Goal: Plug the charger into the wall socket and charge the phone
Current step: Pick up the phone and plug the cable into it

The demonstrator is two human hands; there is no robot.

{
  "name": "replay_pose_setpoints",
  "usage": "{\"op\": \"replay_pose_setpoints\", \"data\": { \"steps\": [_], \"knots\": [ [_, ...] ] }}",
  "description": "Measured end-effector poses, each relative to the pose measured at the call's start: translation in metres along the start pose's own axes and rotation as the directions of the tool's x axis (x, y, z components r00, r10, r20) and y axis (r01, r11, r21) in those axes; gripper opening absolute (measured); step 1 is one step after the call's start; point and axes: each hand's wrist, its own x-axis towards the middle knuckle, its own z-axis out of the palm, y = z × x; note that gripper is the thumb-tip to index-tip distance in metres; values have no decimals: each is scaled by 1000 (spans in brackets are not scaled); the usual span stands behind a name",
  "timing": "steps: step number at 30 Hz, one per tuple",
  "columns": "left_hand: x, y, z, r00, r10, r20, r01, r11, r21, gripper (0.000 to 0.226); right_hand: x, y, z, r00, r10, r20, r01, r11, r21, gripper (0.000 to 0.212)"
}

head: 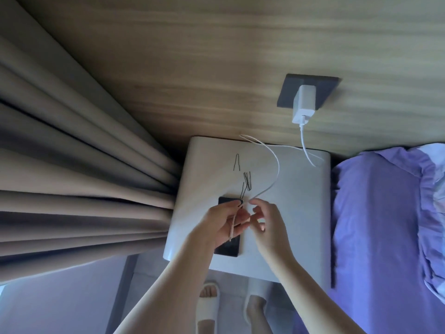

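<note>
A white charger point(304, 104) sits plugged into the dark wall socket point(287, 91) on the wood-panel wall. Its white cable point(277, 165) drops to the nightstand, loops across the top and runs down to my hands. My left hand point(222, 224) holds the cable's end stretch across its palm, just above a black phone point(227, 249) lying flat on the nightstand. My right hand point(266, 220) pinches the cable with thumb and fingertips right beside the left hand. The plug tip is hidden between my fingers.
The white nightstand point(293, 213) also carries several black hairpins point(247, 180) beyond the phone. Beige curtains point(72, 165) hang at the left and a purple bed point(373, 213) lies at the right. My feet in white slippers point(208, 306) stand on the floor below.
</note>
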Motion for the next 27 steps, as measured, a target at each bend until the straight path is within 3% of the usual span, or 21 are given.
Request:
{"op": "replay_pose_setpoints", "data": {
  "steps": [4,7,9,11,13,16,19,23,25,27],
  "knots": [
    [-1,4,-14,990,-99,100,100,995,-7,20,-16,-1,15,976,-191,101,211,937,-277,43],
    [-6,6,-27,993,-91,70,91,996,6,15,-30,-2,31,908,-410,91,406,804,-435,23],
    [-9,3,-33,994,-81,68,76,994,73,17,-38,-1,39,873,-478,93,451,722,-525,9],
    [-16,-1,-40,986,-107,128,84,982,171,14,-45,0,47,852,-511,114,470,651,-595,9],
    [-17,-5,-45,993,-100,67,75,951,301,11,-53,4,49,845,-510,162,484,600,-636,12],
    [-5,-16,-53,985,69,-156,17,872,489,17,-67,14,49,907,-390,158,372,566,-736,14],
    [11,-31,-64,953,200,-229,-4,763,647,20,-81,25,50,995,-6,95,75,665,-743,22],
    [33,-52,-76,910,306,-281,30,625,780,46,-75,46,60,968,246,45,-189,837,-514,29],
    [46,-57,-79,897,332,-291,28,614,789,42,-64,52,69,950,310,29,-282,898,-338,29],
    [56,-58,-82,890,344,-299,23,622,783,23,-51,58,79,935,352,32,-342,924,-171,28]
  ]
}}
